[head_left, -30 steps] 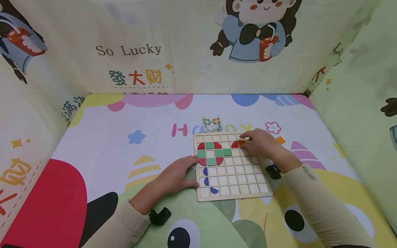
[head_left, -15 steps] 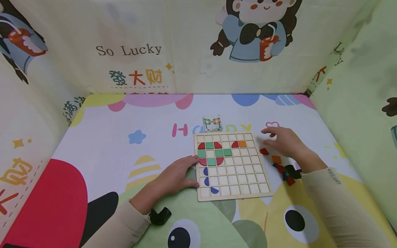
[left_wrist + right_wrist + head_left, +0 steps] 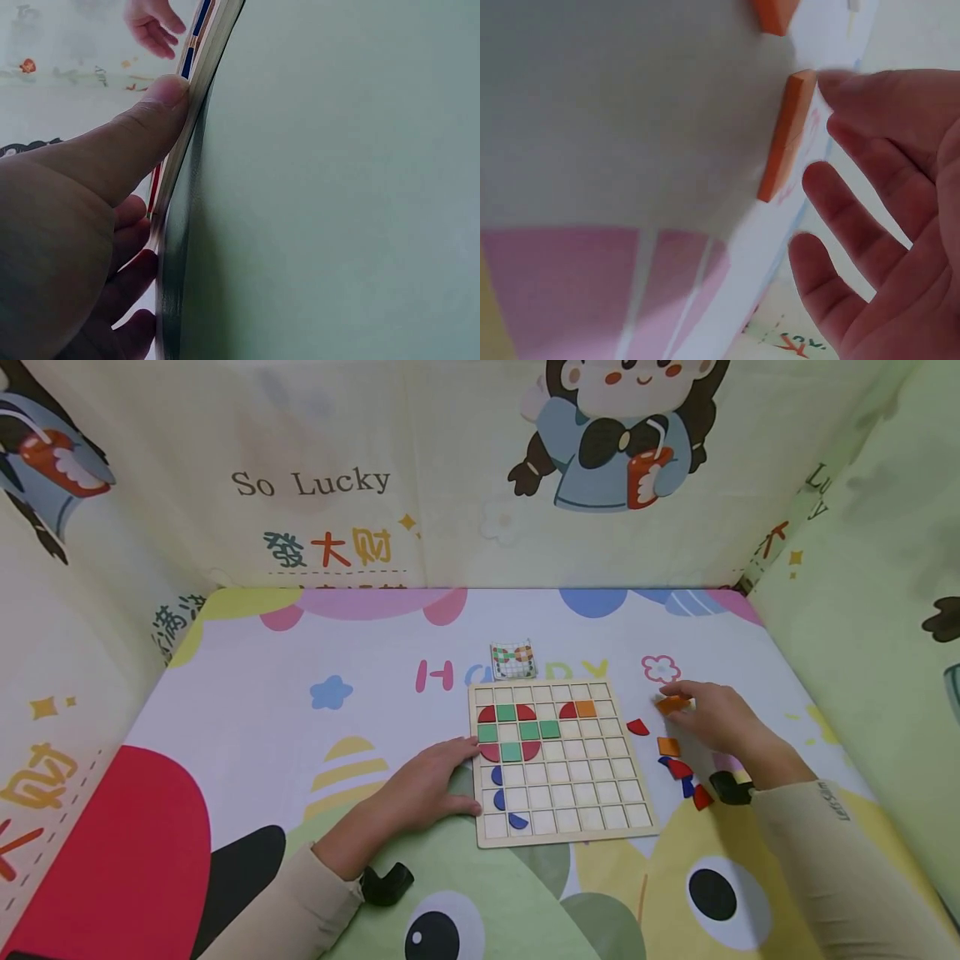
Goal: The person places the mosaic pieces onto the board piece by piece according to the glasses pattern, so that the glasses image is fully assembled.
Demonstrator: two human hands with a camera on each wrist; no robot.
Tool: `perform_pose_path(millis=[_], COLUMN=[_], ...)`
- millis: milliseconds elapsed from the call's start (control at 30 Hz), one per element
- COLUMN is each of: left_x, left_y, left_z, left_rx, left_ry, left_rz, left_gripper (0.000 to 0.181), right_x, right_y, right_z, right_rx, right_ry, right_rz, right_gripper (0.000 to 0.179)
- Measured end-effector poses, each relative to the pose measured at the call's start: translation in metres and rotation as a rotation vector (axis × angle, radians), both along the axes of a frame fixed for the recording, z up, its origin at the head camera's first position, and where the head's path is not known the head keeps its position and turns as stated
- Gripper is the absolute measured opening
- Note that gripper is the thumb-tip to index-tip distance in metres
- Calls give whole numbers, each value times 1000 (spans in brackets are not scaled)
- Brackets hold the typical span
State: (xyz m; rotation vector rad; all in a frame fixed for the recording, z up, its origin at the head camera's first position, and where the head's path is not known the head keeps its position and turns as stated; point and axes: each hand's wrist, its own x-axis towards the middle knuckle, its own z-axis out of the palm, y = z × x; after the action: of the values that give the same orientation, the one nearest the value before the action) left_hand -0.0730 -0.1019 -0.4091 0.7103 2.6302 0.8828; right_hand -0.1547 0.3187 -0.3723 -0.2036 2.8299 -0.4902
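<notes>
A wooden grid board (image 3: 568, 842) lies flat, holding red, green, blue and orange tiles in some of its cells. My left hand (image 3: 427, 785) rests against its left edge; the left wrist view shows the thumb (image 3: 142, 124) on the rim and the other fingers loosely bent alongside. To the right of the board, my right hand (image 3: 716, 718) is over an orange tile (image 3: 672, 704), which lies on the tabletop. In the right wrist view that orange tile (image 3: 786, 142) sits beside the thumb and index fingertips, and the fingers are relaxed and spread.
A small pattern card (image 3: 513, 659) stands behind the board. Right of the board lie a red quarter-round tile (image 3: 637, 727), another orange tile (image 3: 668, 747), and several red and blue tiles (image 3: 680, 768). Printed cloth covers the table (image 3: 247, 693) and the walls.
My right hand has let go of an orange tile in the board's second row and moved right, to the loose orange tile. My left hand stays at the board's edge.
</notes>
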Motion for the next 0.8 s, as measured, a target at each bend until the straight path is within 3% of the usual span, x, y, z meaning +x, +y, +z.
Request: perform_pose_path(millis=[267,800], left_x=[0,1], left_y=[0,0], left_z=[0,1], left_rx=[-8,-10], left_ry=[-5,-9], left_rz=[5,6], left_gripper=[79,79], right_x=[-3,-5], right_y=[2,-4], right_z=[-9,-8], right_rx=[69,45], right_ry=[72,46], right_rz=[36,38], right_gripper=[36,28])
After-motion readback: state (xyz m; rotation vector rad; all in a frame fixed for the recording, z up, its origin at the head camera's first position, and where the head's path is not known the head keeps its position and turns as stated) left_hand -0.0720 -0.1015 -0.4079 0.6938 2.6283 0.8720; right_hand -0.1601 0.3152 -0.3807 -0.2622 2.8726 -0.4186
